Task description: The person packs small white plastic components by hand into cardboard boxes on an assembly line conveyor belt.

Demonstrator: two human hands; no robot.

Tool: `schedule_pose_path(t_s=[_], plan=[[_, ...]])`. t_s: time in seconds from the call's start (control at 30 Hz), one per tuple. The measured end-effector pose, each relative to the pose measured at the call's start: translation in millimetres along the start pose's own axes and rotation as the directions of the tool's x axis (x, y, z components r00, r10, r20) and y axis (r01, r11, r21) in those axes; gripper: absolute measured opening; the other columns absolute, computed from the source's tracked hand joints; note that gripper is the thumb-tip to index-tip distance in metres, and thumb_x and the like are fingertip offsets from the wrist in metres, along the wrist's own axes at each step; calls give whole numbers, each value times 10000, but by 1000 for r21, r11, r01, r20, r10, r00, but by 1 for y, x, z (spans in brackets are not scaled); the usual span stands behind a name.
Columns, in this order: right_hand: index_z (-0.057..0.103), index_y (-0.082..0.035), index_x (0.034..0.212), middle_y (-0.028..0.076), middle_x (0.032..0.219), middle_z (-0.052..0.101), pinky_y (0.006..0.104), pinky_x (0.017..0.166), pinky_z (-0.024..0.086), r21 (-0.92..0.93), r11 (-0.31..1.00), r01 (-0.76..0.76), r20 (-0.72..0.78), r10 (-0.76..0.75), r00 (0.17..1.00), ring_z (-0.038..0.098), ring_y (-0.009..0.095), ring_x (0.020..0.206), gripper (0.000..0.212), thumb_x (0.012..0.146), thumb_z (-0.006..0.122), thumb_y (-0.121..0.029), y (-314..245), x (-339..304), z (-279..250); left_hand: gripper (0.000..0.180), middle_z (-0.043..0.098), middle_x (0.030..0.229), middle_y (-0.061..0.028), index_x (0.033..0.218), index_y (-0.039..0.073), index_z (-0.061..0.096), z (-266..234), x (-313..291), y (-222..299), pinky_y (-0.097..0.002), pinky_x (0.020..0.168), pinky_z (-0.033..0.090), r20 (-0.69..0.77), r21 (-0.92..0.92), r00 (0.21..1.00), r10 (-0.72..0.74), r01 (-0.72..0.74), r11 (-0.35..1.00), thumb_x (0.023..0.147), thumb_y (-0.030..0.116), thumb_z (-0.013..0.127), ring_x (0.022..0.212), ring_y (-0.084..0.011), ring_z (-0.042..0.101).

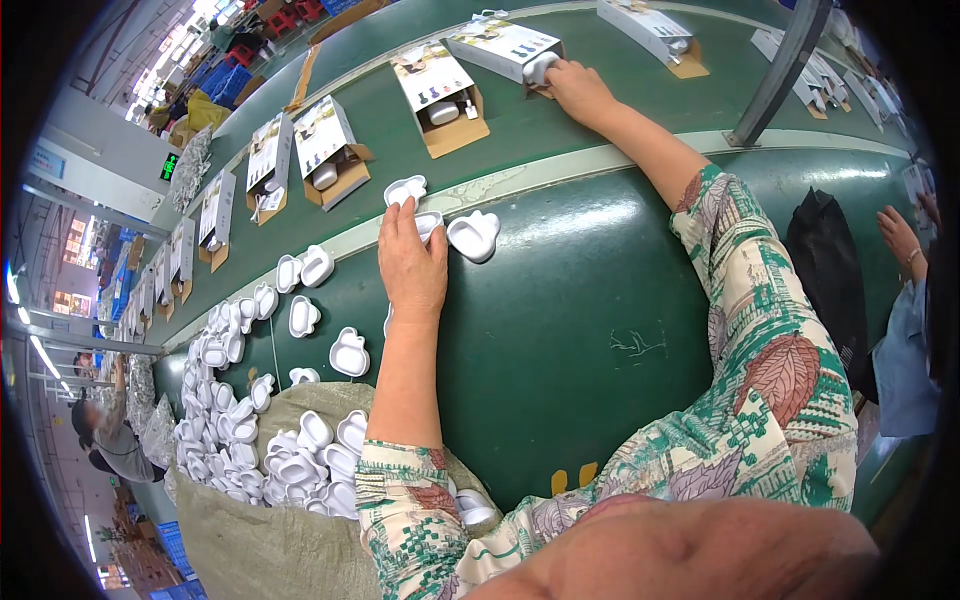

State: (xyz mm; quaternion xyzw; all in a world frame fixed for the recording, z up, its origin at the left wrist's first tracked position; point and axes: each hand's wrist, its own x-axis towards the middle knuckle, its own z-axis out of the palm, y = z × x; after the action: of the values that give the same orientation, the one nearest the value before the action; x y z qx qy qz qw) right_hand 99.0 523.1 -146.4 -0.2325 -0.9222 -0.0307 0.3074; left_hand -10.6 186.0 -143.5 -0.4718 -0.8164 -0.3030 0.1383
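Note:
My right hand [582, 94] reaches far out to the open end of a printed carton [505, 42]. Its fingers are closed on a white plastic piece [540, 68] at the carton's mouth. Nearer in, my left hand [412, 258] lies with fingers stretched over small white plastic trays, shallow and rounded with lobed ends. One tray [405, 188] is at its fingertips, partly on the pale rail. Another tray [428, 224] is partly covered by the fingers and thumb. Just right of that hand, a third tray [474, 236] lies hollow side up on the green table.
More open cartons [436, 85] line the green belt [545, 118] beyond the pale rail [530, 172]. Many white trays spill from a woven sack [270, 540] at the left. A metal post [785, 75] stands at right, near a black bag [826, 270] and another person's hand [900, 238].

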Motion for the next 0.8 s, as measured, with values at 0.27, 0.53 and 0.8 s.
schedule_pose_path(t_s=[0.27, 0.53, 0.8], plan=[[639, -52, 893, 111, 917, 602, 423, 738, 471, -398, 915, 62, 105, -22, 994, 580, 292, 880, 176, 790, 509, -113, -25, -18, -51, 459, 457, 1288, -213, 1250, 61, 462, -1, 8, 0, -407, 988, 371, -18, -26, 1000, -21, 21, 999, 817, 170, 568, 1195, -362, 438], [556, -73, 1079, 116, 1090, 566, 377, 856, 466, 313, 775, 548, -116, -542, 832, 563, 278, 1009, 328, 753, 561, -43, -142, -22, -27, 360, 488, 1245, -208, 1152, 33, 535, -5, 10, -17, -430, 883, 449, 63, -20, 998, 22, -20, 1000, 811, 138, 582, 1070, -378, 526], [571, -87, 862, 59, 911, 559, 357, 737, 450, 230, 801, 553, -36, -561, 827, 552, 224, 923, 111, 784, 519, -145, -166, -9, 3, 383, 446, 1303, -204, 1223, 46, 490, -21, 12, -24, -400, 957, 404, 195, -253, 966, 172, -120, 960, 850, 110, 544, 1160, -367, 470]])
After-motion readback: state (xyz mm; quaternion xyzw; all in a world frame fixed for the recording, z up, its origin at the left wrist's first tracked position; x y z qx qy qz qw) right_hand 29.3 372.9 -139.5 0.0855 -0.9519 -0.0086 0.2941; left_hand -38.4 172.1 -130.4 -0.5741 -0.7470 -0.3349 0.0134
